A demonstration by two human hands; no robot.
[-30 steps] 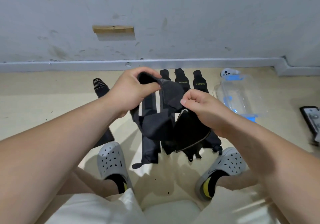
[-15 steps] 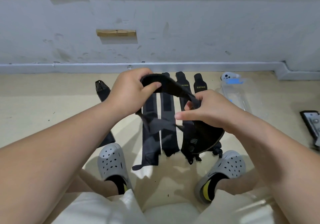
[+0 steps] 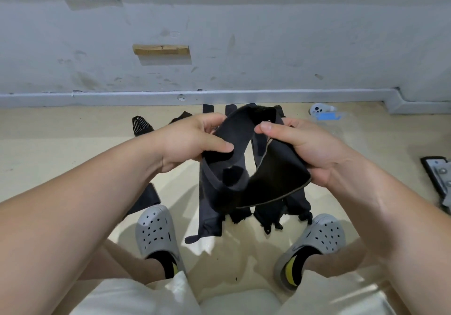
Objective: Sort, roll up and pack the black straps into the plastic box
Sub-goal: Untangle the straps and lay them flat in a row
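A wide black strap (image 3: pixel 246 158) hangs curled in the air between both hands. My left hand (image 3: pixel 192 141) pinches its left part between thumb and fingers. My right hand (image 3: pixel 305 148) grips the broad padded end with the pale edge. Several other black straps (image 3: pixel 210 219) lie flat side by side on the floor under it, mostly hidden by the held one. One more black strap (image 3: pixel 141 125) with white stripes lies apart at the left, partly behind my forearm. The clear plastic box (image 3: pixel 339 129) with blue clips stands on the floor at the right, behind my right hand.
My two feet in grey clogs (image 3: pixel 158 231) rest on the beige floor on either side of the straps. A white controller (image 3: pixel 318 109) lies by the wall skirting. A black device (image 3: pixel 439 180) lies at the right edge. The grey wall is close ahead.
Both hands have come closer together and higher, bending the strap into a tighter loop. The view has tilted a little, so the box sits further behind my right hand.
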